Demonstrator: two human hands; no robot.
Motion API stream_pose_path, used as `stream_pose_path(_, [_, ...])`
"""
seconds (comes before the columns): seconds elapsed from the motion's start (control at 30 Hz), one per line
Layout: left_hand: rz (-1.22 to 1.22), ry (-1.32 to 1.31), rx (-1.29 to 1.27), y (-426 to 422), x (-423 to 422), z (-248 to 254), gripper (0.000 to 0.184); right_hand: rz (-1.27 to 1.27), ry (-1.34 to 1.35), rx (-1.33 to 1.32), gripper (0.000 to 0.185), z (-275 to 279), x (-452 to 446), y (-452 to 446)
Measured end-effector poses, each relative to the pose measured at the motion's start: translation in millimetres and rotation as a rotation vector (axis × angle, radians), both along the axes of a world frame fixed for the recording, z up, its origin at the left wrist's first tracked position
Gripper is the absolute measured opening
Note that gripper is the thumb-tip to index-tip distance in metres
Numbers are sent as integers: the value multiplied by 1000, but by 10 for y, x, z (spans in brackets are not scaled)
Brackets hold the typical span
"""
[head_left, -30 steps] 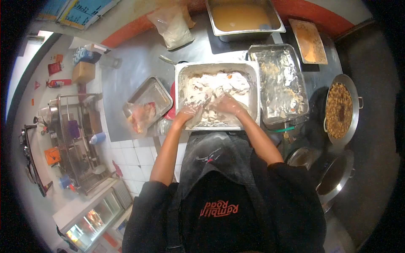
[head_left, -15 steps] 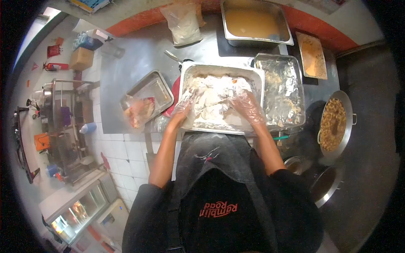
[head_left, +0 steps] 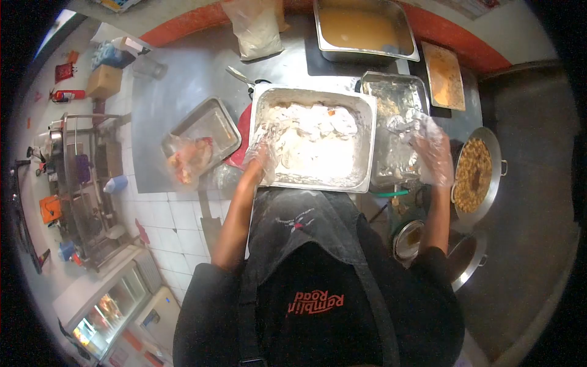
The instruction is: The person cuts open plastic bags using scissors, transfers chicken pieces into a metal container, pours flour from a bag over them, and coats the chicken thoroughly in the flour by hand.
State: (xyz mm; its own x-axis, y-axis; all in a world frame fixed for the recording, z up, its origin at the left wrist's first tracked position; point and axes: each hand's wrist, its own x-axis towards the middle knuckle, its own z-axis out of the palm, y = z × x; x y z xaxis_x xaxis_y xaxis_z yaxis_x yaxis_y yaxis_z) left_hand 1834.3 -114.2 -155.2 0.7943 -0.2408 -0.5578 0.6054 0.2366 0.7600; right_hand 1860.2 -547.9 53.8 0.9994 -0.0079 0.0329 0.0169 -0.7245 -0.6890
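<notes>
A deep rectangular metal pan (head_left: pixel 372 147) stands before me, holding white flour and flour-coated pieces (head_left: pixel 318 122) whose kind I cannot make out. My left hand (head_left: pixel 262 156), in a clear plastic glove, reaches over the pan's left side, its fingers stretched out at the flour. To the right is a shallower metal tray (head_left: pixel 394 79), smeared with flour and scraps. My right hand (head_left: pixel 433 151), gloved alike, is at the right edge of this tray. Loose, shiny plastic blurs its fingertips, so whether they grip the rim or anything else cannot be made out.
Left, a smaller metal tray (head_left: pixel 229 125) has a clear bag of pinkish pieces (head_left: pixel 189 160) at its corner. Behind are tongs (head_left: pixel 239 74), a bag of white powder (head_left: pixel 255 37) and a pan of brownish liquid (head_left: pixel 365 30). Far right stands a large wok of browned pieces (head_left: pixel 474 177).
My right hand has left the flour pan and moved right to the neighbouring tray. My left hand stays at the pan's left side. The whole view has shifted slightly.
</notes>
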Motion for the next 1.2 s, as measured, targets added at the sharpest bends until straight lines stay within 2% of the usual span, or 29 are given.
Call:
stream_pose_path(0.03, [67,94,-51,-117,75,280,52,-18,42,29,25,-223,3,-70])
stream_pose_path(0.07, [135,188,-101,-187,122,440,53,-56,20,-61,24,-449,-25,-92])
stream_pose_path(0.13, [180,155,-102,-114,-97,495,54,-165,114,-156,24,-818,-79,-60])
stream_pose_path(0.17, [202,99,-122,-176,-74,524,57,-245,182,-171,25,-917,-117,-13])
stream_pose_path(0.23, [300,164,-408,-374,-5,1127,58,-284,231,-61,27,-725,-151,368])
stream_pose_path(0.27, [241,171,-415,-445,-52,1167,58,-186,174,22,26,-481,-142,668])
stream_pose_path(0.3, [310,173,-477,-511,-72,1191,59,-83,125,110,26,-235,-138,969])
stream_pose_path(0.33, [388,177,-534,-588,-58,1208,60,102,43,101,24,-359,-151,1192])
stream_pose_path(0.4, [393,155,-648,-866,-44,1205,49,483,-123,125,22,-605,-187,1641])
stream_pose_path(0.43, [377,158,-648,-791,-59,924,49,620,16,106,21,-170,-158,1817])
stream_pose_path(0.47, [359,160,-606,-736,-49,675,49,470,335,352,15,88,-178,1910])
stream_pose_path(0.5, [326,160,-542,-734,-22,460,50,569,-212,22,14,-284,-301,2038])
stream_pose_path(0.57, [242,151,-352,-712,41,244,50,339,-548,200,15,-1199,-445,2242])
stream_pose_path(0.6, [189,135,-231,-696,85,199,50,345,-546,215,15,-1120,-419,2253])
stream_pose_path(0.67, [56,63,38,-674,205,123,51,634,124,142,19,-868,-302,2250])
stream_pose_path(0.7, [-1,10,178,-670,247,97,51,663,124,159,19,-930,-307,2266])
stream_pose_path(0.77, [-111,-177,517,-700,248,82,52,527,-166,305,17,-1096,-393,2263])
stream_pose_path(0.83, [-162,-380,852,-732,226,176,53,676,-68,117,18,-760,-383,2091])
stream_pose_path(0.9, [-162,-559,1049,-780,232,360,54,761,-227,-218,18,-1232,-422,2014])
stream_pose_path(0.97, [-184,-653,1123,-805,271,762,55,642,-70,29,22,-912,-271,1792])
stream_pose_path(1.03, [-252,-654,1171,-780,317,873,55,600,-31,-240,24,-1120,-221,1613])
stream_pose_path(1.07, [-298,-651,1184,-755,342,816,56,614,-35,-241,24,-1208,-183,1529])
stream_pose_path(1.1, [-340,-599,1234,-667,366,396,56,446,-287,-536,25,-1241,-130,1465])
stream_pose_path(1.17, [-436,-495,1332,-491,414,-439,57,263,-551,-825,27,-1399,87,1456])
stream_pose_path(1.2, [-507,-564,1355,-520,568,-397,57,225,-363,-727,29,-1629,216,1485])
